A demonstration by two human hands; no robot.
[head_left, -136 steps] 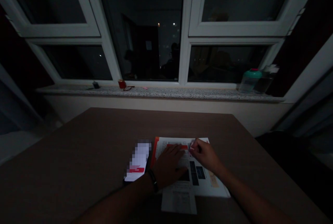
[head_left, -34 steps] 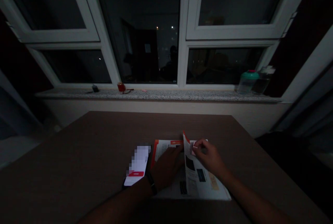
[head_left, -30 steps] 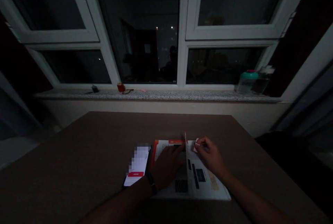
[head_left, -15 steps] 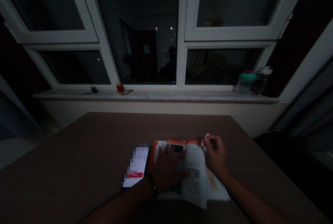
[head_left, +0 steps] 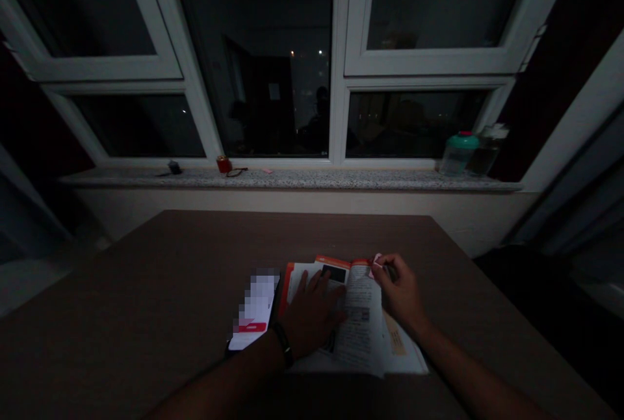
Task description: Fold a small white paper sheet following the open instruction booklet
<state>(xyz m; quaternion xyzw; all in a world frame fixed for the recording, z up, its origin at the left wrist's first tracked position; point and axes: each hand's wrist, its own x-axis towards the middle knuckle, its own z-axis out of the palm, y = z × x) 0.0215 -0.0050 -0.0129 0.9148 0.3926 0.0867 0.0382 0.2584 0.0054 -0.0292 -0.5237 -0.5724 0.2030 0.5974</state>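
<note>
An open book (head_left: pixel 359 316) with orange page tops lies on the brown table. My left hand (head_left: pixel 314 313), a dark band at its wrist, is spread flat over the left page. At the top right of the book, my right hand (head_left: pixel 397 287) pinches a small pink item (head_left: pixel 376 265) between thumb and fingers, against the page's upper corner. What the pink item is cannot be made out. A tan patch (head_left: pixel 395 335) shows on the page beneath, near my right wrist. Left of the book lies a phone (head_left: pixel 254 313) with its screen lit.
Beyond the table (head_left: pixel 195 244) runs a speckled window sill (head_left: pixel 302 179). On it stand a red jar (head_left: pixel 223 164), a small dark bottle (head_left: pixel 174 167), a green-lidded container (head_left: pixel 458 152) and a clear bottle (head_left: pixel 487 147). Curtains hang at both sides.
My right hand has moved slightly left with the pink item. The page near it, lifted and curled before, now lies flatter. My left hand stays spread on the book.
</note>
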